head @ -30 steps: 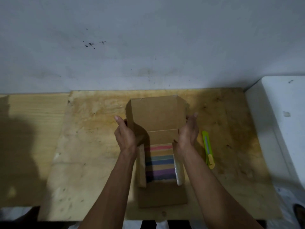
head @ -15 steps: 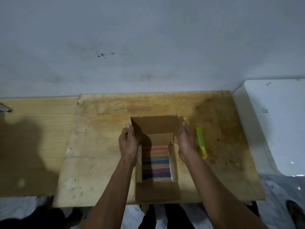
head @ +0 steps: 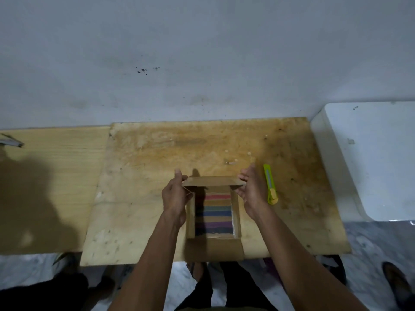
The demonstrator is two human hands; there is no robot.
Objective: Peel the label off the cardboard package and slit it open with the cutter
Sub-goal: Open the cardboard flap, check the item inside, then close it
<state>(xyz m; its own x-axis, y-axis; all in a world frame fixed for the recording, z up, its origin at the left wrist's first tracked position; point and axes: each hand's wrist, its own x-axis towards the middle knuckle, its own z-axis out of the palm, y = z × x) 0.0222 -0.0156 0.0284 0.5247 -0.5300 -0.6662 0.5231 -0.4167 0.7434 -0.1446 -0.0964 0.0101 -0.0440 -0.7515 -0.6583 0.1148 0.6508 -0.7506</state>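
**Box open, both hands on the far flap**

Far to the left, something grey and thin (head: 11, 141) lies at the edge of the bench (head: 146, 209). I cannot tell what it is.

Next comes the left hand (head: 176, 197). Its fingers curl round the left end of the far flap (head: 211, 181) and pinch it there.

In the middle sits the box (head: 213, 248), on the bench close to the near edge. Its top is open. The near flap lies flat, toward the person. Inside I can see stripes (head: 213, 215) of pink, green, blue and purple. I see no label on it from here.

Then the right hand (head: 249, 189). It holds the right end of the same flap, with the fingers partly open and the thumb up.

Just right of that hand lies the cutter (head: 270, 187), flat on the bench. No hand touches it. Past it stands a big white block (head: 370, 158).

I think the box is light, and the card is thin and stiff. It will bend at the folds and may tear if pulled hard. The ends of the flap, near the fold, look like the best place to hold it. The cutting seems to be done.
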